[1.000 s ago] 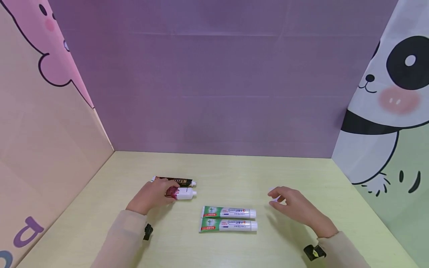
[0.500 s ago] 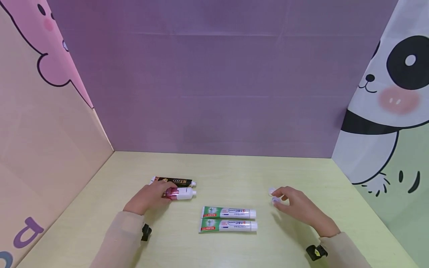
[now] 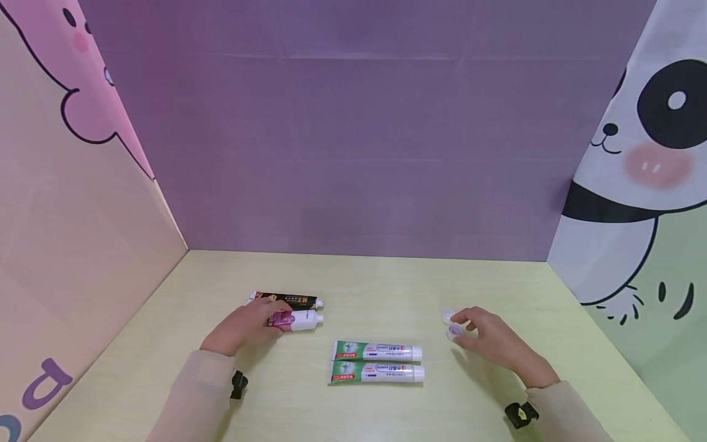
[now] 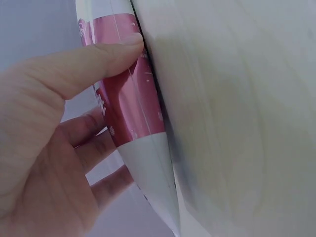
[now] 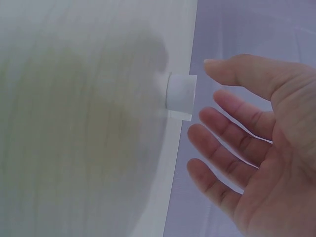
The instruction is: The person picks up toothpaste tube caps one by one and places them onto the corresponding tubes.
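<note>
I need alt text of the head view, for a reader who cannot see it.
The left hand holds a pink tube beside a black tube on a pale table; the right hand is open beside two small white pieces. Two green tubes lie side by side between the hands.

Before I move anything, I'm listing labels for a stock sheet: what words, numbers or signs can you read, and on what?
"小苏打", probably: far green-and-white tube and near green-and-white tube.
"王": black tube; its other characters blur.
"a" or "d", unclear, in purple: left wall.
Too small or blurred: remaining tube print, including the pink-and-white tube, partly covered by the left hand.
</note>
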### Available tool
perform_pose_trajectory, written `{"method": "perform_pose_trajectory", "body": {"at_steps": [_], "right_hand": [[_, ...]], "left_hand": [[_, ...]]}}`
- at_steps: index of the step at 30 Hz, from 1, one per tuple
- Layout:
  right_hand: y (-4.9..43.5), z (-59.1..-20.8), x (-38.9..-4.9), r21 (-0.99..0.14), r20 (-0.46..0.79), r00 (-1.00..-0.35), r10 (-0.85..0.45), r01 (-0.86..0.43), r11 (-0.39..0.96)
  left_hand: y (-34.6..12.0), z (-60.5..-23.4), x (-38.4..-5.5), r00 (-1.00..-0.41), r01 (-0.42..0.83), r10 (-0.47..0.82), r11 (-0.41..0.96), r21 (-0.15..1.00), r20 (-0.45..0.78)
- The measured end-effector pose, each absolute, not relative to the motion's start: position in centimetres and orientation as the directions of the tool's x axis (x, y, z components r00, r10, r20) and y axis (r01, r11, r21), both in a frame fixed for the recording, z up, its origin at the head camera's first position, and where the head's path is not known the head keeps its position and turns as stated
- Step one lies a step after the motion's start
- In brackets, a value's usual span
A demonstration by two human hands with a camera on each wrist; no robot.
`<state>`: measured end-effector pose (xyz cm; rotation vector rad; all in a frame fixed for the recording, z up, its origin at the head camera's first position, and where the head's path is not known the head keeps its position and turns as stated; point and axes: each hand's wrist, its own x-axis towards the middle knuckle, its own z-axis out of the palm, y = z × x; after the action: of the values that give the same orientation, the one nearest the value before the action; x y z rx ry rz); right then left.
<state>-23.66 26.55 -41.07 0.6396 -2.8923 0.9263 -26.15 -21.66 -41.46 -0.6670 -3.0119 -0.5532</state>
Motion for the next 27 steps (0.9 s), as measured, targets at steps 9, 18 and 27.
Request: {"method": "perform_pose_trajectory", "body": {"at_steps": [9,18,27], "right_hand": [[26.7,-41.8,-24.2,-0.587,0.086,-0.934,-0.346,-0.328,0.74],[26.5,-42.1,-24.4,-0.61,0.064,-0.941,-0.331,-0.3,0.733],[26.4,-42.2,-24.6,-0.619,0.036,-0.949,-0.314,-0.268,0.738]], "left_hand": [[-21.5,-41.2,-26.3,-0.846,0.527,0.507,0.75,0.401,0.164],[-20.1,-39.9,-25.5,-0.83,0.55,0.534,0.73,0.406,0.162],[-18.6,-39.6,-25.2,-0.804,0.588,0.564,0.705,0.396,0.19]]}}
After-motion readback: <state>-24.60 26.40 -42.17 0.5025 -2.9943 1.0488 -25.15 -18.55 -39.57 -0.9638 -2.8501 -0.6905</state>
